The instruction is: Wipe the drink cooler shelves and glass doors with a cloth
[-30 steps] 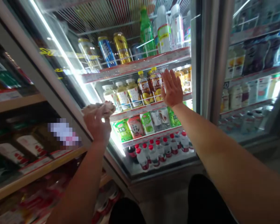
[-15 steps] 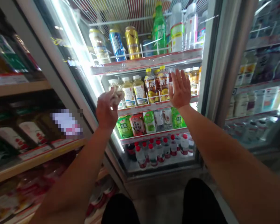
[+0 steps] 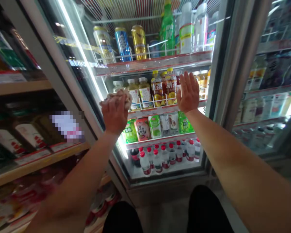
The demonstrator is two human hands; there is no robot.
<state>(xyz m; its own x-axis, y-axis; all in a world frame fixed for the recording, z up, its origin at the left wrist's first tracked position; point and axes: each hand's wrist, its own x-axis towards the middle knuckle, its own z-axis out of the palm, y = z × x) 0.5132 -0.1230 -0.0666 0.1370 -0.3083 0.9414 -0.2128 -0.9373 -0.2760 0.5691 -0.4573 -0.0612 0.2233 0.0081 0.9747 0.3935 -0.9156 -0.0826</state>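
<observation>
My left hand (image 3: 115, 114) is closed around a crumpled pale cloth (image 3: 120, 96) and presses it against the glass door (image 3: 92, 61) of a lit drinks fridge, at the height of the second shelf. My right hand (image 3: 188, 92) is open, fingers spread upward, palm flat on the same glass near the door's right edge. Behind the glass stand cans (image 3: 122, 43), bottles of tea (image 3: 171, 86), green cartons (image 3: 154, 126) and small red-capped bottles (image 3: 157, 160).
A metal door frame (image 3: 220, 64) separates this fridge from a second fridge (image 3: 271, 84) on the right. Wooden shelves (image 3: 38, 160) with packaged goods run along the left. My dark-trousered knees (image 3: 208, 210) show at the bottom.
My left hand with the cloth has slid rightward across the glass and slightly down from half a second ago. My right hand has stayed flat on the glass.
</observation>
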